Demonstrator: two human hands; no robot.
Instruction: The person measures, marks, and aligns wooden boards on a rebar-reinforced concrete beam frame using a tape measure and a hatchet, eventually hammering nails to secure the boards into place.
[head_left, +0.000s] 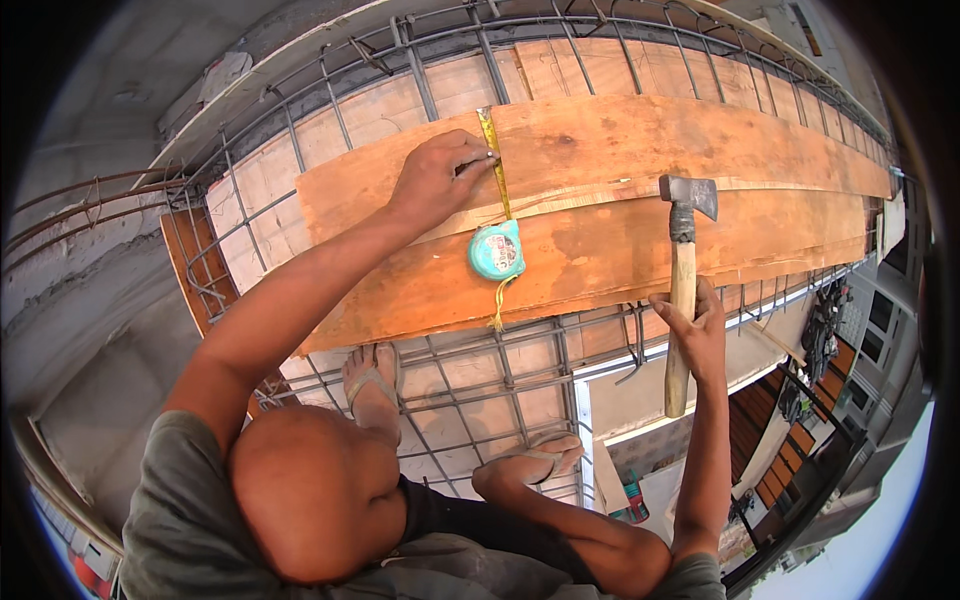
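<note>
Bent knee [310,490] filled the near frame, person crouched, sandalled feet [372,385] braced on the rebar grid [470,385] at the edge of a high slab, street and buildings far below on the right.

Tape measure [497,250]: teal case rested on the upper face of the plywood sheet [620,200], yellow blade drawn out across the board's width toward its far edge, a short yellow cord hanging off the near edge. The case seemed parked there as a weight so the blade stayed stretched without a second hand.

Left hand [435,180] lay on the plywood just beside the blade, fingers curled together, fingertips pressed at the blade, probably pinning it at a reading. Whether it also pinched a pencil could not be told.

Right hand [695,325] was wrapped shut around the wooden handle of a hatchet [685,290], gripped about mid-handle. Steel head pointed away and rested on the sheet, right of the tape and apart from it. Likely kept at the ready while steadying the board.

More pale boards [450,90] lay beneath and beyond, under the rebar cage; concrete wall [90,260] to the left
</note>
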